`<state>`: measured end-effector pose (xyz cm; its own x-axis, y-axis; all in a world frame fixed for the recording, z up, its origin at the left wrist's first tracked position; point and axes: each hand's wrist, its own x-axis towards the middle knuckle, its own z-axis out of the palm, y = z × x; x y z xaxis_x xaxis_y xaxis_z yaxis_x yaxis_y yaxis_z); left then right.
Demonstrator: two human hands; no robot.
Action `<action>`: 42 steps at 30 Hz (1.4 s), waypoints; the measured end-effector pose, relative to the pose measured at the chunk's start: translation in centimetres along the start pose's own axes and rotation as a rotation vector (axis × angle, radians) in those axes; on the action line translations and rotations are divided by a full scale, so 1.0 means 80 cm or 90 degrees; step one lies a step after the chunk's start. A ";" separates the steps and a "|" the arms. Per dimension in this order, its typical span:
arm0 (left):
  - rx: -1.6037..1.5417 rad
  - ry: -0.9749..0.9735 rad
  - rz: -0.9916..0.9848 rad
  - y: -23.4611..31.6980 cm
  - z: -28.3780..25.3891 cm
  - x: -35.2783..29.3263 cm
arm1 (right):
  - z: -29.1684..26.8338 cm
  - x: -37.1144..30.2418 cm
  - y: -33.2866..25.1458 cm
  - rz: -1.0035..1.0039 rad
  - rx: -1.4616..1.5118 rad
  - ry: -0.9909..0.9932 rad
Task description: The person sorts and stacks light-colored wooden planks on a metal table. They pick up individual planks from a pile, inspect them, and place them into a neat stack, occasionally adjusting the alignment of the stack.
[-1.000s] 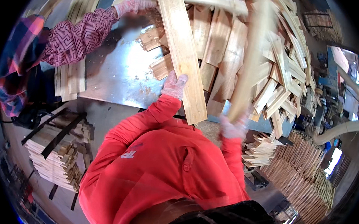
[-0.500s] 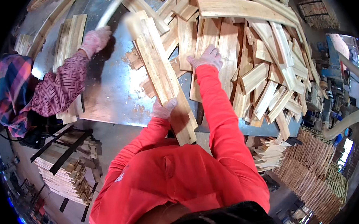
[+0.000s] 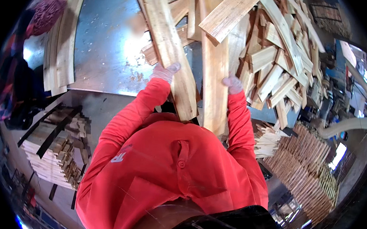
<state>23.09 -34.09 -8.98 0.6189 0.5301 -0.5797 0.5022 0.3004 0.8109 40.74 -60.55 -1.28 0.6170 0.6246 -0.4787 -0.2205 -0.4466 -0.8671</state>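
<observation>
Left grip pinched a board, right grip a plank, both grips partly hidden, board's far end cropped, forearms angled forward.

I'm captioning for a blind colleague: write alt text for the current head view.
Someone in a red top holds a wooden board in the left hand and another board in the right hand, at a metal table. Loose boards lie heaped at right; a co-worker's patterned sleeve shows upper left.

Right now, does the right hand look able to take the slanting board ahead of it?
Probably not without letting go: the right hand holds a long board, though the slanting board looks uncovered.
</observation>
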 end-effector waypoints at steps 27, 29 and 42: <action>-0.232 -0.049 -0.059 0.060 -0.101 -0.052 | 0.141 0.018 -0.181 -0.034 0.765 -0.338; -0.154 0.069 -0.038 0.098 -0.113 -0.076 | 0.165 0.060 -0.180 0.036 0.859 -0.364; 0.661 0.179 -0.250 0.106 -0.215 -0.107 | 0.249 0.065 -0.127 0.132 0.758 -0.360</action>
<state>11.67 -22.47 4.26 0.2177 0.7425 -0.6334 0.9683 -0.2458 0.0447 31.15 -40.00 2.32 0.1595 0.9210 -0.3555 -0.9713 0.0820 -0.2233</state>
